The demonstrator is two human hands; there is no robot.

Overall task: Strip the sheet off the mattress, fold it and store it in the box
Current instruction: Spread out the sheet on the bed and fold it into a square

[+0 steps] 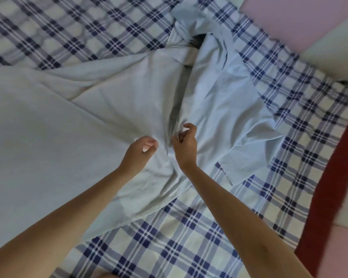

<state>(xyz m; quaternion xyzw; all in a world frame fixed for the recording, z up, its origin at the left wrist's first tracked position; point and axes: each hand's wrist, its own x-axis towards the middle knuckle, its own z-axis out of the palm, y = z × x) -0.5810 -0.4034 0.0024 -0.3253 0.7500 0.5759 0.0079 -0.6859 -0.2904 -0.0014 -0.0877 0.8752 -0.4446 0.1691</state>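
Pale blue sheet [58, 127], loose and creased, gathered into a raised central fold, lying across the blue-checked mattress [189, 237], whose near and right edges stay uncovered.

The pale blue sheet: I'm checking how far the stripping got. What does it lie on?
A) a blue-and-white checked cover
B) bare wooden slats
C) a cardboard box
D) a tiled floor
A: the pale blue sheet lies rumpled on the checked cover, which shows beyond its edges above, right and below.
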